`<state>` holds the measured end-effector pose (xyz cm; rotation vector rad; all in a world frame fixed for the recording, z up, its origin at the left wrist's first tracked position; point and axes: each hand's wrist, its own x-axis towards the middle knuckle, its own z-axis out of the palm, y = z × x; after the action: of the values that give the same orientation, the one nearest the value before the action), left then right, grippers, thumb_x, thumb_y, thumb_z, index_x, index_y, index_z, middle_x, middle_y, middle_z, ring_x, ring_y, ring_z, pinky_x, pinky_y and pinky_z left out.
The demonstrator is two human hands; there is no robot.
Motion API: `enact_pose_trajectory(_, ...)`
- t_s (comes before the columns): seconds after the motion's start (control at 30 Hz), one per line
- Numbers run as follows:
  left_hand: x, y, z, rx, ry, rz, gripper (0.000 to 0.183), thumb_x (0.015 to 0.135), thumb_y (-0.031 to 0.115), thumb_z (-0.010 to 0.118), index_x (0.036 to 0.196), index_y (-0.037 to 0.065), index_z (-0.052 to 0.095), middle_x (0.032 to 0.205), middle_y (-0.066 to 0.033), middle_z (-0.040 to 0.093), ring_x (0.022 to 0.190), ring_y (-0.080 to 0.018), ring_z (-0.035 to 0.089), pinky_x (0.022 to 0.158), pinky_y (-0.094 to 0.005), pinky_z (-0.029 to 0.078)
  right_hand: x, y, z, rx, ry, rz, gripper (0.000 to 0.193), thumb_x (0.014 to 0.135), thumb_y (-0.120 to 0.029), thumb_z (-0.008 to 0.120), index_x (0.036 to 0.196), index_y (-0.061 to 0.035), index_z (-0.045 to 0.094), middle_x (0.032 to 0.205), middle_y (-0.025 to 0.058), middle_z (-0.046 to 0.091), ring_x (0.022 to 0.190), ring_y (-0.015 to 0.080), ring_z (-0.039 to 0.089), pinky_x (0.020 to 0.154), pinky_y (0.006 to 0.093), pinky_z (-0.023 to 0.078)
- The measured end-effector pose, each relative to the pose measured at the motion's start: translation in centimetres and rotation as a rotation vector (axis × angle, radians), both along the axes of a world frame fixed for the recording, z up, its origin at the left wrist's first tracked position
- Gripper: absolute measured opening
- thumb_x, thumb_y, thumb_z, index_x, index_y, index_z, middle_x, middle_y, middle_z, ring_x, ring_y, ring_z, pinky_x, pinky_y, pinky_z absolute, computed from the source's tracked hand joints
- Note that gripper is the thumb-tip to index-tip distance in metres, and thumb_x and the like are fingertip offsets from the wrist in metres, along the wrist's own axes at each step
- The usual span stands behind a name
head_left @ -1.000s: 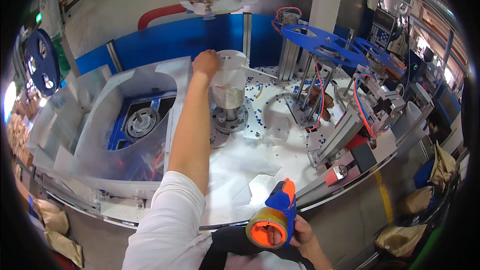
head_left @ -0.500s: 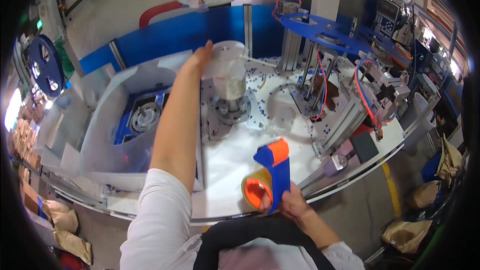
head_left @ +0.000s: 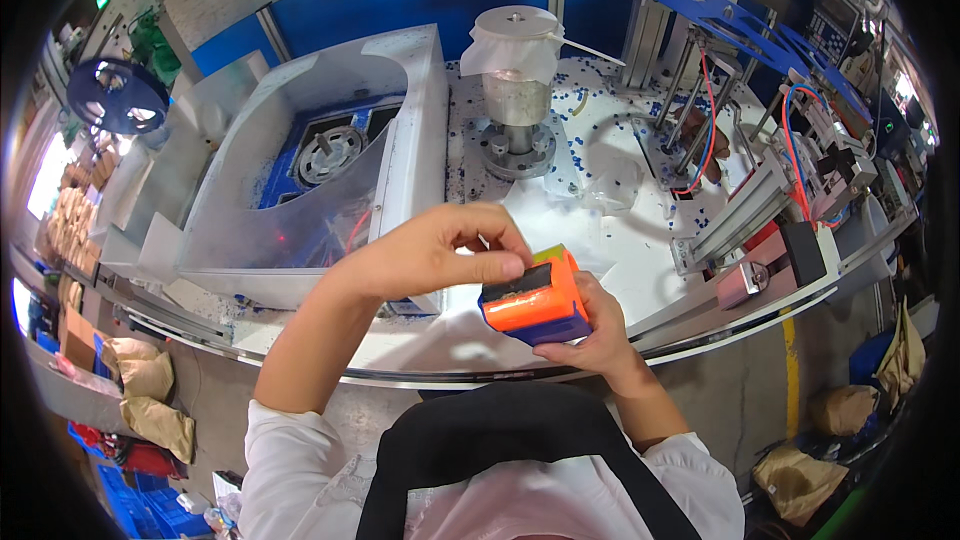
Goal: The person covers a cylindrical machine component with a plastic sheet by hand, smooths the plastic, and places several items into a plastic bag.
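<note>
The tape dispenser point(head_left: 538, 312) is glossy orange plastic; the cylinder point(head_left: 517, 100) at twelve o'clock, dull metal; the housing point(head_left: 260, 240) at ten, cloudy plastic; sacks point(head_left: 800, 480) at four, matt, creased.

tabletop point(head_left: 655, 290), left part: enclosure point(head_left: 415, 155), a disc point(head_left: 333, 155) seated inside. middle part: pedestal point(head_left: 516, 105), just right of the enclosure, a round plate point(head_left: 515, 24) on top; loose granules point(head_left: 575, 147) mainly to its right. right part: rod stand point(head_left: 680, 90), a reel point(head_left: 728, 10) above it; slanted bracket point(head_left: 740, 210) nearer the front. behind all: upright panel point(head_left: 400, 0). over the near edge: tape dispenser point(head_left: 540, 308), left fingers point(head_left: 490, 267) at its upper left, right fingers point(head_left: 565, 351) at its right. beyond the tabletop, lower left and lower right: sacks point(head_left: 800, 482).
</note>
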<state>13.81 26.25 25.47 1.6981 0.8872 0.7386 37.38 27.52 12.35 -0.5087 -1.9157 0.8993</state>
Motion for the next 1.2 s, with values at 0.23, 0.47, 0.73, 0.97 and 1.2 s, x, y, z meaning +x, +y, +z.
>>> enact_pose_trajectory(0.23,0.5,-0.9,-1.6,-0.069,0.031,0.184,0.024,0.092,0.021,0.058,0.089,-0.002,0.063,0.073,-0.0014,0.058,0.07,-0.0068,0.049,0.064,-0.0235,0.041,0.8,-0.7,-0.8,-0.039,-0.12,-0.043,0.065,0.057,-0.029,0.087,0.105,-0.0002,0.055,0.094,0.0136,0.06,0.082,0.0288,0.059,0.075,0.0334,0.047)
enact_pose_trajectory(0.47,0.7,-1.3,-1.8,0.113,0.103,0.297,0.019,0.089,0.016,0.061,0.088,-0.002,0.066,0.072,-0.0069,0.062,0.066,-0.0104,0.056,0.062,-0.0248,0.046,1.2,-1.8,0.9,-0.49,-0.074,0.103,0.063,0.062,-0.031,0.086,0.108,-0.0006,0.054,0.087,0.0071,0.063,0.08,0.0122,0.058,0.075,0.0277,0.046)
enact_pose_trajectory(0.73,0.0,-1.5,-1.6,0.517,0.208,0.442,0.012,0.085,0.012,0.064,0.087,0.001,0.068,0.074,-0.0102,0.066,0.063,-0.0182,0.063,0.058,-0.0269,0.048,0.5,-2.4,3.8,-0.518,-0.062,0.101,0.063,0.062,-0.037,0.086,0.106,-0.0023,0.056,0.082,0.0033,0.062,0.077,0.0093,0.056,0.072,0.0253,0.045)
enact_pose_trajectory(0.97,0.0,-2.8,-0.9,0.452,-0.163,0.501,0.016,0.089,0.01,0.059,0.088,-0.003,0.069,0.078,-0.009,0.068,0.067,-0.0113,0.062,0.061,-0.0237,0.049,-1.1,-3.9,6.6,-0.434,-0.085,0.058,0.063,0.063,-0.034,0.085,0.108,-0.0013,0.055,0.086,0.0046,0.063,0.078,0.0108,0.058,0.073,0.026,0.046)
enact_pose_trajectory(1.2,-5.7,-1.6,2.5,0.619,-0.521,0.882,0.021,0.091,0.014,0.056,0.081,-0.003,0.065,0.072,-0.0075,0.062,0.056,-0.0092,0.051,0.054,-0.023,0.041,0.7,-5.5,7.1,-0.323,-0.416,-0.276,0.075,0.066,-0.035,0.081,0.123,0.0028,0.049,0.093,0.0174,0.066,0.087,0.0286,0.067,0.077,0.0339,0.051)
